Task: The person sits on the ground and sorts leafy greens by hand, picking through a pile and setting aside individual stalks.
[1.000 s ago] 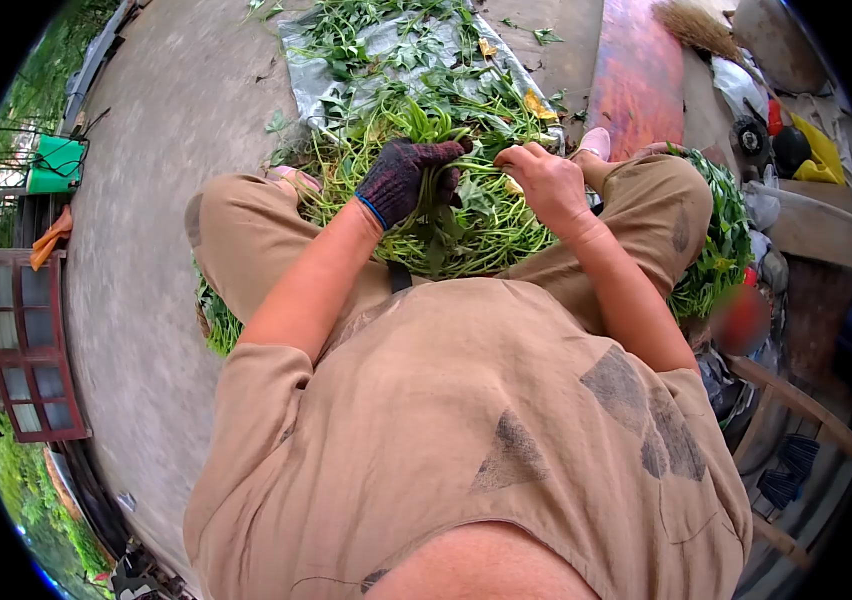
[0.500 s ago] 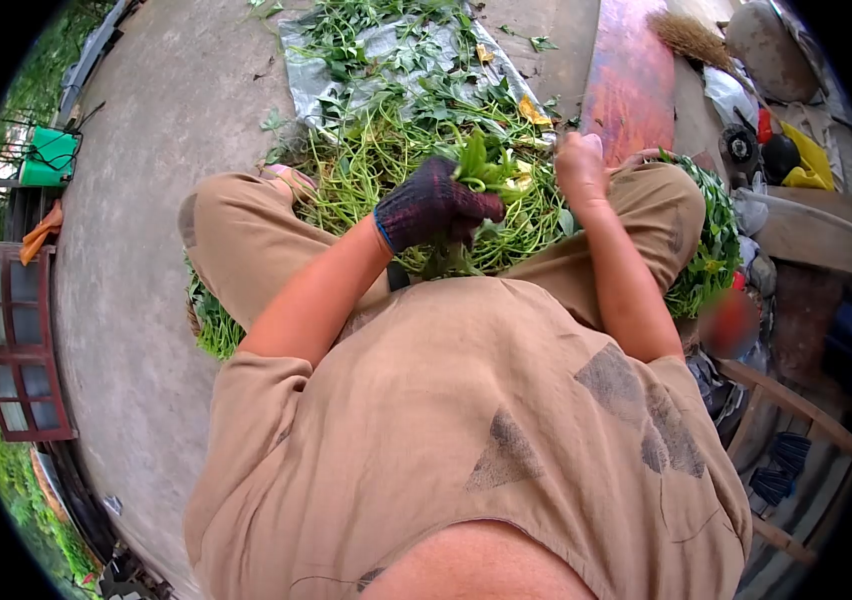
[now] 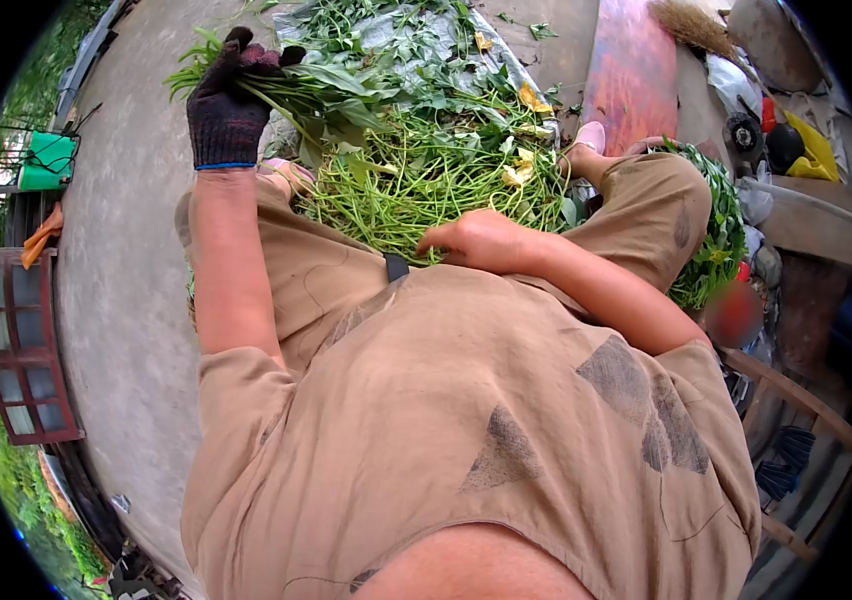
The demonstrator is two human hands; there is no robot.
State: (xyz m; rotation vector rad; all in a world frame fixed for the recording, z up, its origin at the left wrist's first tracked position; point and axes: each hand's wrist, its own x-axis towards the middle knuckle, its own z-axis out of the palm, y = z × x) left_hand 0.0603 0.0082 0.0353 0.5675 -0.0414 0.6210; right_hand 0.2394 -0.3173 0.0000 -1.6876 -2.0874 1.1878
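My left hand [image 3: 231, 100], in a dark knitted glove with a blue cuff, is raised at the upper left. Its fingers wrap round a bunch of leafy green stems [image 3: 321, 95], leaves sticking out on both sides. Between my legs lies a pile of green stems [image 3: 416, 180], mostly bare of leaves, with a few yellow leaves among them. Low at the near edge of that pile is my bare right hand [image 3: 481, 240], close to my lap. Its fingers are curled down at the stems, and what they pinch, if anything, is hidden.
A silvery plastic sheet [image 3: 426, 55] with loose leaves lies ahead on the concrete floor [image 3: 131, 300]. More leafy greens [image 3: 711, 245] are beside my right knee. On the right stand a straw broom [image 3: 691, 25], bags and a wooden frame [image 3: 796, 400]. A reddish board [image 3: 631, 75] lies ahead.
My left hand has swung from the middle out to the upper left with the leafy bunch. My right hand has come down from beside my right knee to the near edge of the stem pile.
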